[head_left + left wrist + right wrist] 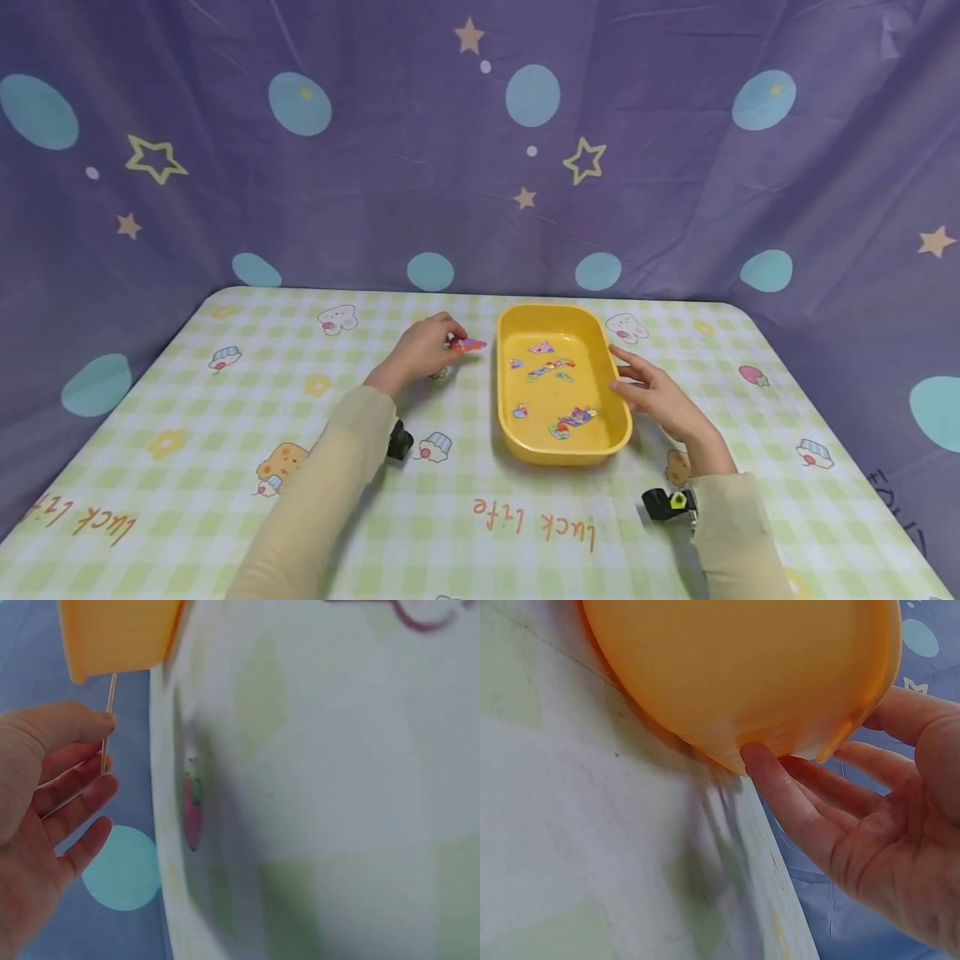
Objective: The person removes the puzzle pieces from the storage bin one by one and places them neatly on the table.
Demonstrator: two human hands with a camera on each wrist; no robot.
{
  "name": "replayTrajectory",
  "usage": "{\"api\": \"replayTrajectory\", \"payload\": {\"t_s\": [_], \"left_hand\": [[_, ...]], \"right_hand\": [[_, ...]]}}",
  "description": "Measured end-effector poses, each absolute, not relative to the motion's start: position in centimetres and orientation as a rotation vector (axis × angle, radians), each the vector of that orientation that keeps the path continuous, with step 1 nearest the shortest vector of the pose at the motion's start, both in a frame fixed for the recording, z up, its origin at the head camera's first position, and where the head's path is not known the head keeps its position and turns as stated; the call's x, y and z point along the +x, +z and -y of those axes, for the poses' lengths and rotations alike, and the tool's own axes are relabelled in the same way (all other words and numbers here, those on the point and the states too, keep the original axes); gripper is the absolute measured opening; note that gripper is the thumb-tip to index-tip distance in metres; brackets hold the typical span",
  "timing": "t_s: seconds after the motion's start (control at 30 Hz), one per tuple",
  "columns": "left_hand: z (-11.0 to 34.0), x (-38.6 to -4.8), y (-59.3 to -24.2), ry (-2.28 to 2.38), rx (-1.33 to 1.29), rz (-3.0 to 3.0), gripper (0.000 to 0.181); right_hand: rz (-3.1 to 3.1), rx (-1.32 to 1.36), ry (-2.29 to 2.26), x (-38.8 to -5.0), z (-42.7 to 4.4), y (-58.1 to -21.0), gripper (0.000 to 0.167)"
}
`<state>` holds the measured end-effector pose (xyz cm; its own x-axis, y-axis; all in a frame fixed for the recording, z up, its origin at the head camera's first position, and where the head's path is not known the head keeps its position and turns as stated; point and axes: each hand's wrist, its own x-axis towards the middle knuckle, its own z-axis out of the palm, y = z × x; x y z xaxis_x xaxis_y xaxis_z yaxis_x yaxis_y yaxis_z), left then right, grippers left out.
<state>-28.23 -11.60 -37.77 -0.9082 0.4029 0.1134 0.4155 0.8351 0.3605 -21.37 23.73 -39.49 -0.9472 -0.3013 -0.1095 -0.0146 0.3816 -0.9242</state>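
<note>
In the head view a yellow plastic tub (517,454) stands on the table with several small, flat, colourful pieces (576,417) lying inside. My left hand (423,346) is just left of the tub, pinching a thin red and purple flat piece (469,344) between thumb and fingers. The left wrist view shows that piece edge-on, as a thin pale strip (110,697). My right hand (656,396) holds the tub's right side, thumb at the rim. In the right wrist view its fingers (780,791) touch the tub's outer wall (727,675).
A green and white checked cloth (465,550) with printed cartoons and lettering covers the table. Behind it hangs a purple curtain (420,192) with stars and blue spots. Black wrist devices (400,440) show below both hands.
</note>
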Motion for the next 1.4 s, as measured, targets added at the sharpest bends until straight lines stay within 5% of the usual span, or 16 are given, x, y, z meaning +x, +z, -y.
{"api": "replayTrajectory", "payload": {"t_s": [1.4], "left_hand": [[11.7, -29.1, -39.9, -0.530, -0.607, 3.085, 0.036]], "right_hand": [[-2.341, -0.300, -1.642, -21.5, -23.8, -39.8, 0.065]]}}
